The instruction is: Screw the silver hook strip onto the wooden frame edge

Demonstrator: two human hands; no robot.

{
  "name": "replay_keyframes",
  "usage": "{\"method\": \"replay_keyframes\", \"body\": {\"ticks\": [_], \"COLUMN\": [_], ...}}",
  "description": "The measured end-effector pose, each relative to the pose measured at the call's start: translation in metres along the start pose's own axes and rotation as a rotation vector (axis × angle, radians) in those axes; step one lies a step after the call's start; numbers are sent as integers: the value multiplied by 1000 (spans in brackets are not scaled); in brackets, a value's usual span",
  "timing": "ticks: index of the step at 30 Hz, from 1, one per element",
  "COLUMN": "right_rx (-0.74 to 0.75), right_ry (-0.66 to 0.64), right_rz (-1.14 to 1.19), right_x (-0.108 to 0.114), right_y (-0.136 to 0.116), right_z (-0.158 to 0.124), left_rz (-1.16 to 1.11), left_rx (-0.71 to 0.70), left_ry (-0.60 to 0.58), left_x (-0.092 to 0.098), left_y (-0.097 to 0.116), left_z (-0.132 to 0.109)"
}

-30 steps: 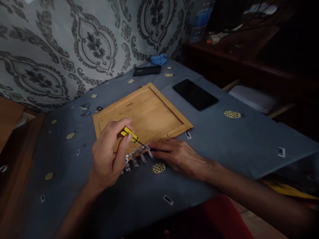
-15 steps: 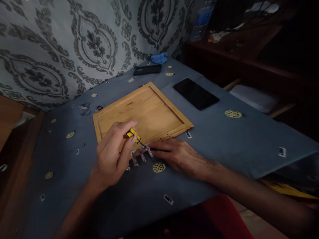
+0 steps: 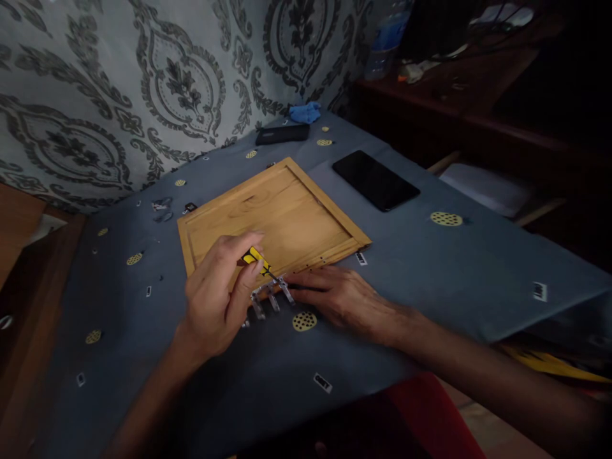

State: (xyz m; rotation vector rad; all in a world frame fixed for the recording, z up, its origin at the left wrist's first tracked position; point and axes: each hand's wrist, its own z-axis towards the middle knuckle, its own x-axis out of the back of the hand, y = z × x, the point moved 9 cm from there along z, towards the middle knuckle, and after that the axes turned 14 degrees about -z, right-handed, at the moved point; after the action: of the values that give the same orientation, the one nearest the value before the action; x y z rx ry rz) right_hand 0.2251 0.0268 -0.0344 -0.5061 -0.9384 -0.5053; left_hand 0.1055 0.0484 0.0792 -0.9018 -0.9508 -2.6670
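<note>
My left hand (image 3: 217, 290) is closed around the yellow and black handle of a small screwdriver (image 3: 258, 258). The screwdriver slants down to the right, its tip at one of several shiny metal clips (image 3: 287, 292) along the near edge of a framed wooden board (image 3: 268, 204). My right hand (image 3: 344, 296) lies low at that edge, fingers stretched out, with the fingertips beside or touching the rightmost clip. Whether they pinch it is hard to see. Fingers of my left hand hide part of the board's near left corner.
The board lies on a table with a blue-grey cloth (image 3: 478, 274). Behind it are a black phone (image 3: 376, 180), a dark flat case (image 3: 283, 134) and a crumpled blue cloth (image 3: 305, 113). Small metal pieces (image 3: 162, 207) lie left. A bottle (image 3: 385, 41) stands on dark furniture at the back right.
</note>
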Motion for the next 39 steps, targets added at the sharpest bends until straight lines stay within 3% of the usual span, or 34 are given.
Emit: {"method": "replay_keyframes", "body": {"ticks": [31, 39], "right_rx": [-17, -13], "right_ry": [-11, -13], "right_rz": [18, -2], "right_x": [2, 3], "right_y": [0, 0], "right_z": [2, 2], "left_rz": [-6, -77], "left_rx": [-2, 76], "left_ry": [-23, 29], "left_x": [1, -2], "left_y": [1, -11], "left_z": [1, -3]}}
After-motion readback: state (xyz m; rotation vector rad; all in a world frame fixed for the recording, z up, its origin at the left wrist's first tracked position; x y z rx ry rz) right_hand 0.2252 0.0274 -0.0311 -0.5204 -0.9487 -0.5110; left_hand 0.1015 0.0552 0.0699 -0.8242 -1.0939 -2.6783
